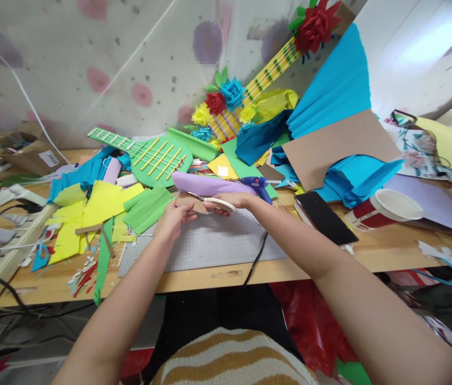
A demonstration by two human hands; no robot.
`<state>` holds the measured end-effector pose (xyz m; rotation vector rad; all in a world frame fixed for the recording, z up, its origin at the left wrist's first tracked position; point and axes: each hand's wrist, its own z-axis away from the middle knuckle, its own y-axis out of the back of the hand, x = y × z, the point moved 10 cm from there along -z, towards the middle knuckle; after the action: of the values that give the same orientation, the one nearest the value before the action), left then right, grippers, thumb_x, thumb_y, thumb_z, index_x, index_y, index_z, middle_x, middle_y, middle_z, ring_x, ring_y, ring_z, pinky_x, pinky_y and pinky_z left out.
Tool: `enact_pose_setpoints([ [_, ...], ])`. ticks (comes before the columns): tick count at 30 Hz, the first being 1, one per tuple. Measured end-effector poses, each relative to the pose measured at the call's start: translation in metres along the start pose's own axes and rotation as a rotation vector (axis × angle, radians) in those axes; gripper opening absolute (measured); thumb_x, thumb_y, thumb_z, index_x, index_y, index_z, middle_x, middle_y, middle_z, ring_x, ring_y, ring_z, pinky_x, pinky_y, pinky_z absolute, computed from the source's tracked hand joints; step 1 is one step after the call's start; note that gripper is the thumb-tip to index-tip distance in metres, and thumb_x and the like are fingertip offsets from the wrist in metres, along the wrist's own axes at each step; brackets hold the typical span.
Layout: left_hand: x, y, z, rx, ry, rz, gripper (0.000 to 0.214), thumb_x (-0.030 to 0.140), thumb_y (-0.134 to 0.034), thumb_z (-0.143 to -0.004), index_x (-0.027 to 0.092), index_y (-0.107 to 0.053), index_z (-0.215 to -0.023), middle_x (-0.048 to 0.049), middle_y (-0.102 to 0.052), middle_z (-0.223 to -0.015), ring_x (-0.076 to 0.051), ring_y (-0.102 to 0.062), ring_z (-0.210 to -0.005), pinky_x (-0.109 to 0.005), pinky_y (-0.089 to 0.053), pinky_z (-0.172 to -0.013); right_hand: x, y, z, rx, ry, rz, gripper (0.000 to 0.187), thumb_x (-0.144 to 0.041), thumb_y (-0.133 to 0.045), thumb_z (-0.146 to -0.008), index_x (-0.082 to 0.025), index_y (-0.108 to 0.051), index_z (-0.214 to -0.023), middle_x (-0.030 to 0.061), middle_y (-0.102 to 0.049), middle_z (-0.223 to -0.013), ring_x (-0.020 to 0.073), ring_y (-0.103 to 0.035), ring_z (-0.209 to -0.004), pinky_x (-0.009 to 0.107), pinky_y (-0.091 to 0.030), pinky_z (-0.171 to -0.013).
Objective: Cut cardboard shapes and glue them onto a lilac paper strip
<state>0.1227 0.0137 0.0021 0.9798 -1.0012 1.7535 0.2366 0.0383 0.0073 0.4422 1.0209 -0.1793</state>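
My right hand (pixel 226 203) grips a pair of scissors (pixel 223 205) with cream handles, its blades pointing left. Between the fingers of my left hand (pixel 177 215) is a small piece of brown cardboard (pixel 192 203), and the scissor blades lie at its upper edge. Whether the blades are closed through the cardboard I cannot make out. Both hands are above a grey cutting mat (pixel 210 243). Just behind them lies a roll of purple crepe paper (pixel 213 185), with a blue glue gun (pixel 261 187) at its right end.
A green paper guitar (pixel 157 160) lies at the back, and a yellow one (pixel 270 72) with paper flowers leans on the wall. Yellow paper (pixel 101 203) and scraps cover the left. A phone (pixel 325 216), a paper cup (pixel 384 208) and a cardboard sheet (pixel 342 141) are right.
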Motion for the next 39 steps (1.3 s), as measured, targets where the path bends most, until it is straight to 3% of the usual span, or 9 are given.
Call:
enact_pose_setpoints([
  [10,-0.005,-0.001,-0.003,-0.048,0.002,0.008,0.022,0.008,-0.067,-0.063,0.011,-0.059,-0.084,-0.0067,-0.068,-0.072,-0.014,-0.064,-0.053,-0.021,-0.052,-0.046,0.009,0.002,0.001,-0.003,-0.011,-0.035,0.047,-0.062,-0.049,-0.077,-0.015,-0.045,-0.072,-0.0003,-0.042,-0.059,0.0059,-0.038,-0.047,0.02,-0.033,-0.04],
  [16,-0.008,-0.001,-0.006,-0.066,0.016,0.011,0.027,0.01,-0.069,-0.062,0.012,-0.059,-0.086,-0.0081,-0.069,-0.076,-0.014,-0.065,-0.054,-0.022,-0.052,-0.046,0.0,0.0,0.004,-0.034,0.078,-0.031,0.045,-0.06,-0.05,-0.077,-0.016,-0.043,-0.067,-0.0015,-0.039,-0.054,0.0055,-0.037,-0.047,0.018,-0.032,-0.039],
  [21,-0.008,0.0,-0.005,-0.078,0.043,-0.021,0.024,0.011,-0.067,-0.063,0.012,-0.059,-0.086,-0.0085,-0.069,-0.075,-0.014,-0.064,-0.054,-0.022,-0.052,-0.047,0.003,0.003,0.006,0.001,0.015,0.008,0.046,-0.06,-0.05,-0.077,-0.016,-0.043,-0.068,-0.0006,-0.038,-0.054,0.0071,-0.037,-0.048,0.02,-0.032,-0.04],
  [32,-0.014,0.001,-0.009,-0.122,0.06,-0.029,0.026,0.012,-0.07,-0.06,0.013,-0.06,-0.084,-0.0069,-0.069,-0.071,-0.014,-0.064,-0.053,-0.022,-0.053,-0.046,0.006,0.003,0.004,-0.003,0.05,0.059,0.047,-0.058,-0.048,-0.079,-0.016,-0.039,-0.061,-0.0011,-0.037,-0.051,0.0058,-0.034,-0.046,0.02,-0.03,-0.038],
  [39,-0.013,0.0,-0.006,-0.13,0.074,-0.057,0.027,0.009,-0.069,-0.06,0.013,-0.059,-0.085,-0.0063,-0.068,-0.07,-0.015,-0.064,-0.051,-0.022,-0.053,-0.045,0.008,0.01,0.009,0.037,-0.008,0.113,0.049,-0.061,-0.05,-0.076,-0.017,-0.037,-0.058,-0.0018,-0.036,-0.049,0.005,-0.034,-0.042,0.021,-0.029,-0.038],
])
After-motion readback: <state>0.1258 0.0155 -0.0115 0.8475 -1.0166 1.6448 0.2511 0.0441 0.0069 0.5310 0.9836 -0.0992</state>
